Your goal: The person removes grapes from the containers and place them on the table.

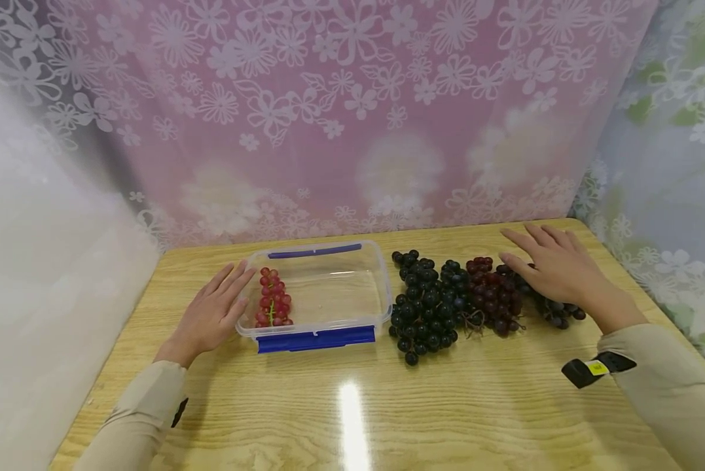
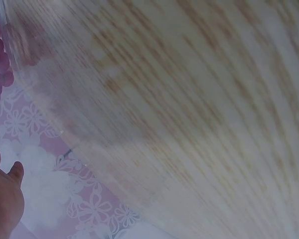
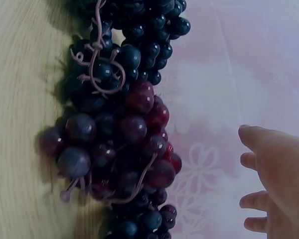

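Note:
A clear plastic container [image 1: 340,297] with blue clips stands left of centre on the table. Inside it, at the left end, lies a bunch of red grapes [image 1: 274,301], also partly visible at the edge of the left wrist view. Beside the container's left wall is my left hand [image 1: 211,314], fingers extended and holding nothing. Above the right end of a row of grapes, my right hand [image 1: 555,268] is spread and holds nothing. That row has black grapes [image 1: 423,307], dark red grapes [image 3: 134,129] and another dark bunch [image 1: 555,311], which the right hand partly hides.
The wooden table [image 1: 258,405] reaches a pink flowered curtain [image 1: 328,131] at the back. White cloth [image 1: 46,229] hangs on the left and a pale flowered curtain [image 1: 670,196] on the right. A blue clip [image 1: 317,339] projects from the container's front side.

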Available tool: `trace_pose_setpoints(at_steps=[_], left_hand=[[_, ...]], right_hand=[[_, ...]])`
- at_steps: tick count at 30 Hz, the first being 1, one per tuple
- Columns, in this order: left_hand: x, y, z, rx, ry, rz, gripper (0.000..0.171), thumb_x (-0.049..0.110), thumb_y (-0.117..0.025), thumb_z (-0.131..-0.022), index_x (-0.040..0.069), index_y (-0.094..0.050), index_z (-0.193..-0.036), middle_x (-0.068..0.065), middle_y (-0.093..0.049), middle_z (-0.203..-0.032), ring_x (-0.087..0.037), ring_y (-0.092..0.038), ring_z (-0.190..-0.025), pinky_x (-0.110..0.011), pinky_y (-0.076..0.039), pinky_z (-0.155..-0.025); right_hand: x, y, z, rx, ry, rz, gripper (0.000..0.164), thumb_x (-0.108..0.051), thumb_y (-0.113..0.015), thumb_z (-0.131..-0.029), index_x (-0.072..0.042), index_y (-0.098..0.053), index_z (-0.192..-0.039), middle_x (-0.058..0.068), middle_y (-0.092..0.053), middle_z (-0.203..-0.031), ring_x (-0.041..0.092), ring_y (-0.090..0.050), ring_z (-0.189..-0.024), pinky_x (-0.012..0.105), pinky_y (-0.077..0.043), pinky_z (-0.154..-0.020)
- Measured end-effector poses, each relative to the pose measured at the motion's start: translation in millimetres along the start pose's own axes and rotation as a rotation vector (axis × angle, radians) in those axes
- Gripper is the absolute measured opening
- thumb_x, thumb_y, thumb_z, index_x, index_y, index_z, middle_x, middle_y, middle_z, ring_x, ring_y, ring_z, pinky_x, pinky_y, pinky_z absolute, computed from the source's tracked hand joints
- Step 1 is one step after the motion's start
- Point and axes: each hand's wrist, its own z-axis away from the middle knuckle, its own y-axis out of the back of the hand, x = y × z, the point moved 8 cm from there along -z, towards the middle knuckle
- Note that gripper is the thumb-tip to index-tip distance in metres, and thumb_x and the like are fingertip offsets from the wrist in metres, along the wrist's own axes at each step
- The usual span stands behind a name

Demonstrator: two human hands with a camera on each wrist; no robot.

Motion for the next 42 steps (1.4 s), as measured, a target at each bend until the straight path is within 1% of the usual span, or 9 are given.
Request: trace_pose_setpoints(at_steps=[4,9,14,20,24,32,37,42], left_hand=[[-1.1,-1.2,-2.3,0.002,-0.001,0.002,0.056,0.024,-0.047,-0.101,0.017,-0.028,-0.153,-0.006,-0.019,-0.158,-0.030,-0.013,-0.143,-0.058,-0.019,-0.109],[-2.6,-1.9,-2.4,-0.001,0.000,0.002,0.055,0.025,-0.046,-0.101,0.015,-0.029,-0.152,-0.006,-0.018,-0.158,-0.031,-0.013,-0.143,-0.058,-0.019,-0.109],[-0.9,-2.2,-1.9,-0.008,-0.009,0.003,0.055,0.028,-0.043,-0.102,0.017,-0.026,-0.153,-0.007,-0.018,-0.158,-0.033,-0.014,-0.143,-0.059,-0.019,-0.109],[-0.4,-0.8,-2.9,-0.002,-0.008,0.004,0.055,0.028,-0.042,-0.102,0.017,-0.026,-0.153,-0.007,-0.019,-0.157,-0.032,-0.013,-0.143,-0.058,-0.019,-0.109],[-0.7,-0.2,-2.7,-0.002,-0.007,0.005,0.054,0.032,-0.039,-0.103,0.017,-0.025,-0.154,-0.008,-0.019,-0.157,-0.032,-0.013,-0.143,-0.059,-0.020,-0.108],[-1.2,-0.3,-0.5,-0.008,0.007,0.003,0.054,0.031,-0.041,-0.103,0.017,-0.026,-0.153,-0.007,-0.019,-0.157,-0.031,-0.013,-0.143,-0.060,-0.021,-0.108],[-1.5,-1.0,-0.3,-0.010,0.004,0.002,0.055,0.030,-0.042,-0.103,0.018,-0.026,-0.153,-0.007,-0.019,-0.157,-0.032,-0.014,-0.143,-0.059,-0.021,-0.108],[-0.9,-2.0,-0.9,-0.002,-0.003,0.004,0.055,0.028,-0.043,-0.102,0.017,-0.026,-0.153,-0.007,-0.019,-0.157,-0.032,-0.014,-0.143,-0.058,-0.021,-0.109]], right_hand=[[-9,1,-4,0.009,0.018,0.038,0.067,-0.054,-0.036,-0.100,-0.019,-0.020,-0.155,0.027,-0.014,-0.154,0.050,-0.009,-0.137,0.066,0.002,-0.106],[-26,-1,-11,0.010,0.058,0.065,0.067,-0.055,-0.036,-0.099,-0.019,-0.022,-0.154,0.024,-0.016,-0.154,0.047,-0.009,-0.138,0.066,-0.001,-0.107],[-42,-3,-16,-0.008,0.071,0.064,0.068,-0.057,-0.035,-0.099,-0.020,-0.021,-0.155,0.023,-0.015,-0.155,0.046,-0.007,-0.139,0.065,0.001,-0.107],[-62,-5,-24,0.000,0.105,0.055,0.068,-0.058,-0.034,-0.099,-0.022,-0.022,-0.155,0.022,-0.015,-0.155,0.045,-0.007,-0.140,0.064,-0.001,-0.108],[-79,-6,-29,0.004,0.130,0.036,0.068,-0.059,-0.034,-0.098,-0.021,-0.024,-0.154,0.021,-0.015,-0.155,0.045,-0.008,-0.140,0.064,-0.004,-0.108],[-113,-10,-42,0.024,0.180,0.054,0.068,-0.059,-0.035,-0.098,-0.023,-0.026,-0.154,0.018,-0.016,-0.156,0.041,-0.011,-0.141,0.060,-0.009,-0.110],[-136,-12,-52,0.017,0.209,0.036,0.067,-0.059,-0.037,-0.097,-0.025,-0.026,-0.153,0.015,-0.017,-0.157,0.039,-0.010,-0.142,0.060,-0.010,-0.110],[-161,-11,-61,-0.004,0.251,0.057,0.066,-0.060,-0.036,-0.097,-0.028,-0.023,-0.154,0.012,-0.015,-0.157,0.037,-0.010,-0.142,0.060,-0.013,-0.110]])
